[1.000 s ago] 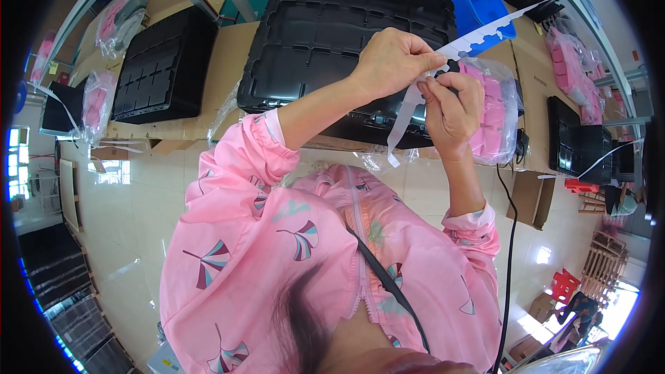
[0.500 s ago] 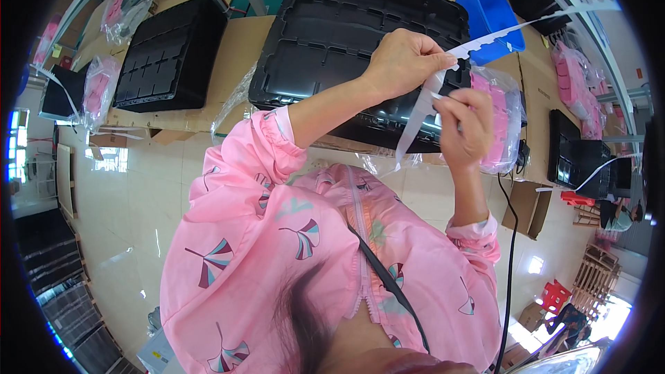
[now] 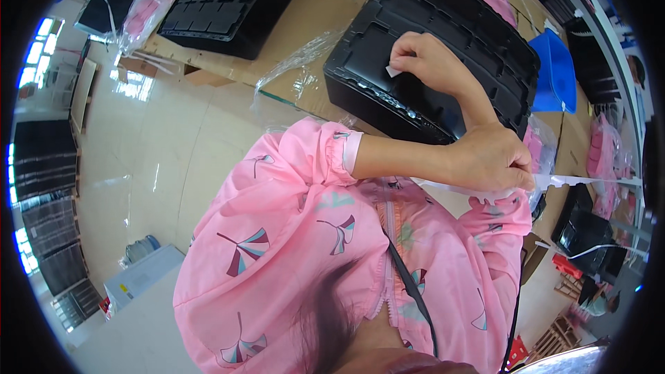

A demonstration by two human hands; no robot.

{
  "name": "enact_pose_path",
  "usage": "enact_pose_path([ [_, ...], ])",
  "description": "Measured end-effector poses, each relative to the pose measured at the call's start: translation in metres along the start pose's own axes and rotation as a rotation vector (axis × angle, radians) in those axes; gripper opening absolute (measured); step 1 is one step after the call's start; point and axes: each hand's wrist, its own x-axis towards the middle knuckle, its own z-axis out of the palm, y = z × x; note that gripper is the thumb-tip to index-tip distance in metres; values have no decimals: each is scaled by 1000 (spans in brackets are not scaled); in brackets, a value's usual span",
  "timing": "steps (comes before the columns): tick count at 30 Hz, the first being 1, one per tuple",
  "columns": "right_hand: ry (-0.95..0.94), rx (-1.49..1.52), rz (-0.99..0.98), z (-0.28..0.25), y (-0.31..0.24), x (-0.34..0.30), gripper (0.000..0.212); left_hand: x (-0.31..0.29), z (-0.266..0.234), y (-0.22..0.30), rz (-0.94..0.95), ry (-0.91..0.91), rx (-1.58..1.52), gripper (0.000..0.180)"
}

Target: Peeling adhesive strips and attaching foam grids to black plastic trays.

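My right hand point(image 3: 424, 62) reaches across onto a stack of black moulded trays point(image 3: 485, 34) and presses a small white label point(image 3: 393, 70) down with its fingertips. My left hand point(image 3: 490, 159) is lower and to the right, in front of my right forearm. It pinches a long white backing strip point(image 3: 589, 180) that runs off to the right. Both arms wear pink patterned sleeves and cross each other.
A second stack of black trays point(image 3: 228, 0) lies at the far left of the cardboard-covered table point(image 3: 312, 17). Clear plastic film point(image 3: 291, 76) hangs over the table edge. A blue tray point(image 3: 554, 76) and bags of pink parts point(image 3: 599, 152) sit at the right.
My hands were together at the strip above the tray. My right hand has since moved left onto the tray with a label, and my left hand has dropped low with the strip.
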Motion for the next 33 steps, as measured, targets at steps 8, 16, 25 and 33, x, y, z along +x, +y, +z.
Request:
enact_pose_path([
  [8, -222, -76, 29, 13, -2, 41, 12, -7, -12, 2, 25, 61, 25, 18],
  [16, -180, -263, 33, 22, -3, 45, 12, -9, -17, 6, 17, 78, 46, 20],
  [25, 439, -134, -74, 32, 5, 6, 19, 2, -20, 0, 76, 68, 102, 21],
  [33, 1232, 509, 164, -9, 39, -153, 25, 38, -31, -11, -106, 94, 0, 18],
])
